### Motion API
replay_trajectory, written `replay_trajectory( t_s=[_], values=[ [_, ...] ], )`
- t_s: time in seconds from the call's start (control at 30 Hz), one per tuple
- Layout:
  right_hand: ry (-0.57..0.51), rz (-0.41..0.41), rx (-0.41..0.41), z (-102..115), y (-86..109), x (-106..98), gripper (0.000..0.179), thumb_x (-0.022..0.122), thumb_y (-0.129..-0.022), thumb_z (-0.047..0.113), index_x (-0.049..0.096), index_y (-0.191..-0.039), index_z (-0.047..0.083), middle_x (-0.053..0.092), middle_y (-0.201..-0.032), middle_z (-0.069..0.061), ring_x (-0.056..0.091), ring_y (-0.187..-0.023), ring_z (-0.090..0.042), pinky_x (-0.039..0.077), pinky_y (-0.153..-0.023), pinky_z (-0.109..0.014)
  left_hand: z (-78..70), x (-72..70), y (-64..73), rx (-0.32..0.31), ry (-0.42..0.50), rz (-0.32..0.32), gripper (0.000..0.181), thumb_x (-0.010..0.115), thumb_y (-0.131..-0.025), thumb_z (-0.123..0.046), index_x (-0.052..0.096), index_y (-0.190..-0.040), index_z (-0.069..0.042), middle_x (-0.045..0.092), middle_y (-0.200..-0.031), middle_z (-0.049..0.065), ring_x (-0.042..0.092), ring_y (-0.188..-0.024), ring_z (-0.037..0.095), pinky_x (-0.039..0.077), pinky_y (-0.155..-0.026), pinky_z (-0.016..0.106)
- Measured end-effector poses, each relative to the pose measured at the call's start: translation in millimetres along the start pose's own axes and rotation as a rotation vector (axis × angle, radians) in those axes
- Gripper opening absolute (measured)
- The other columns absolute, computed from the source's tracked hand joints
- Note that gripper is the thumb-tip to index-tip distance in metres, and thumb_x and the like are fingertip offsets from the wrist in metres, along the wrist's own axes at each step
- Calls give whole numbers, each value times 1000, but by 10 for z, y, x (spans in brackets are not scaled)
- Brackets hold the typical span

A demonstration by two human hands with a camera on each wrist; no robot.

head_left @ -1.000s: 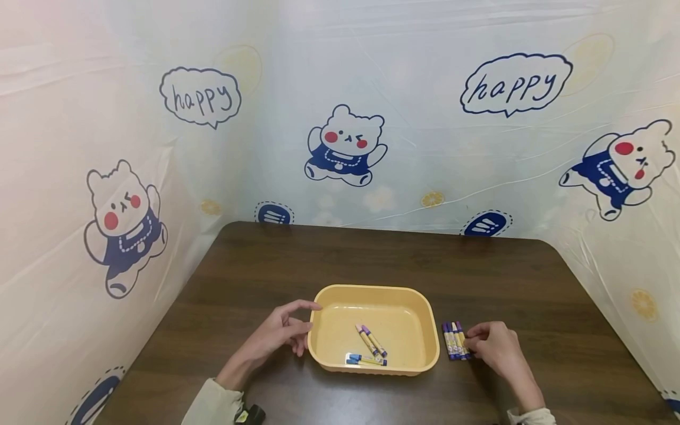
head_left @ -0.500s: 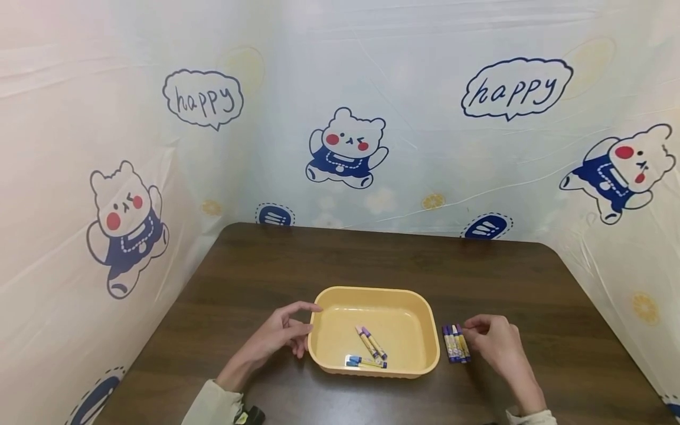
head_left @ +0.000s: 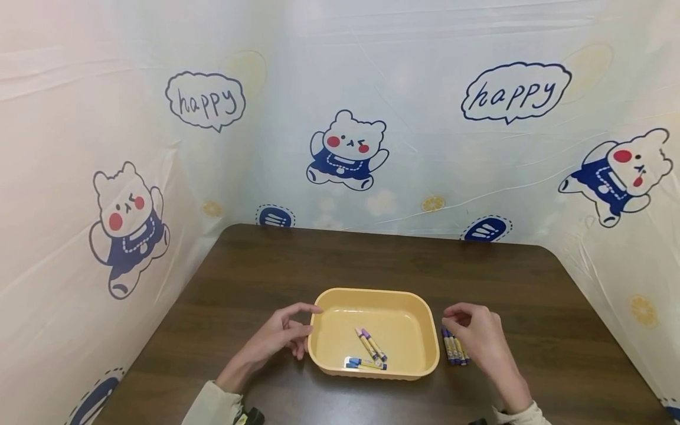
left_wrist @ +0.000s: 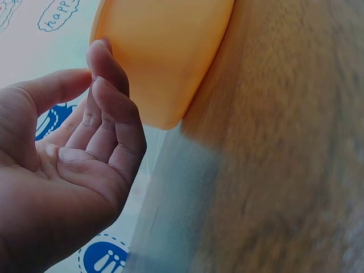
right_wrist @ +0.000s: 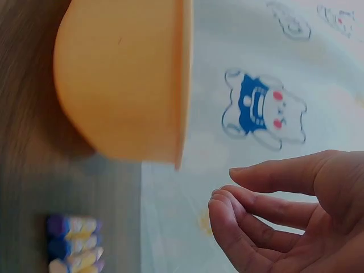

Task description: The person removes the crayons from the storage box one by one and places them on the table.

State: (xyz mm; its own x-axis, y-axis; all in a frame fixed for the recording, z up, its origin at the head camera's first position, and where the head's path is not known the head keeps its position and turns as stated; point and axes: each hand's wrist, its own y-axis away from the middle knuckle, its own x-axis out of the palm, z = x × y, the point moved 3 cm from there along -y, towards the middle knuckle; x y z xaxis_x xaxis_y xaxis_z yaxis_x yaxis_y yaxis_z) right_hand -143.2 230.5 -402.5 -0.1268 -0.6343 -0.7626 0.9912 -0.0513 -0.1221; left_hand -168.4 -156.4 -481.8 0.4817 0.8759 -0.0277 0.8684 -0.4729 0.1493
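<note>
A yellow plastic box (head_left: 404,330) stands on the table, with a pink crayon (head_left: 368,346), a purple crayon (head_left: 375,344) and two blue crayons (head_left: 368,364) lying in it. My left hand (head_left: 278,333) touches the box's left rim with extended index finger and thumb; its other fingers bend loosely outside the wall. To the right of the box lies a row of several crayons (head_left: 453,350), partly covered by my right hand (head_left: 480,333) in the head view. That hand hovers above them, thumb and fingers loosely bent, and in the right wrist view nothing shows between them.
The dark wooden table (head_left: 255,260) has rounded far corners. A pale printed curtain (head_left: 414,88) with bears and speech bubbles surrounds it at the back and on both sides.
My right hand has moved from the right side of the crayon row leftward over it, toward the box. Left hand, box and crayons keep their places.
</note>
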Motion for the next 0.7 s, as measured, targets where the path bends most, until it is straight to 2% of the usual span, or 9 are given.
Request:
replay_trajectory(
  t_s=[0.3, 0.47, 0.7],
  values=[
    [-33, 7, -96, 378, 37, 144, 9, 73, -83, 3, 76, -92, 4, 69, -77, 1, 61, -71, -10, 52, -63, -24, -11, 1, 2, 1, -10, -3, 44, 60, -100, -12, 49, -142, -4, 66, -70, 11, 62, -54, 18, 52, -53, 26],
    [-56, 11, -146, 490, 28, 259, 9, 75, -81, 1, 75, -89, 4, 68, -75, 3, 61, -70, -8, 52, -64, -24, 1, -1, 1, -2, -11, -4, 44, 60, -100, -12, 49, -142, -4, 66, -70, 11, 62, -54, 18, 52, -53, 26],
    [-26, 60, -197, 623, 13, 484, 12, 80, -78, 1, 73, -87, 5, 65, -73, 5, 59, -69, -6, 53, -65, -25, 19, -6, 0, 0, -6, 4, 44, 60, -100, -12, 48, -142, -4, 66, -70, 11, 61, -54, 18, 52, -53, 26]
  ],
)
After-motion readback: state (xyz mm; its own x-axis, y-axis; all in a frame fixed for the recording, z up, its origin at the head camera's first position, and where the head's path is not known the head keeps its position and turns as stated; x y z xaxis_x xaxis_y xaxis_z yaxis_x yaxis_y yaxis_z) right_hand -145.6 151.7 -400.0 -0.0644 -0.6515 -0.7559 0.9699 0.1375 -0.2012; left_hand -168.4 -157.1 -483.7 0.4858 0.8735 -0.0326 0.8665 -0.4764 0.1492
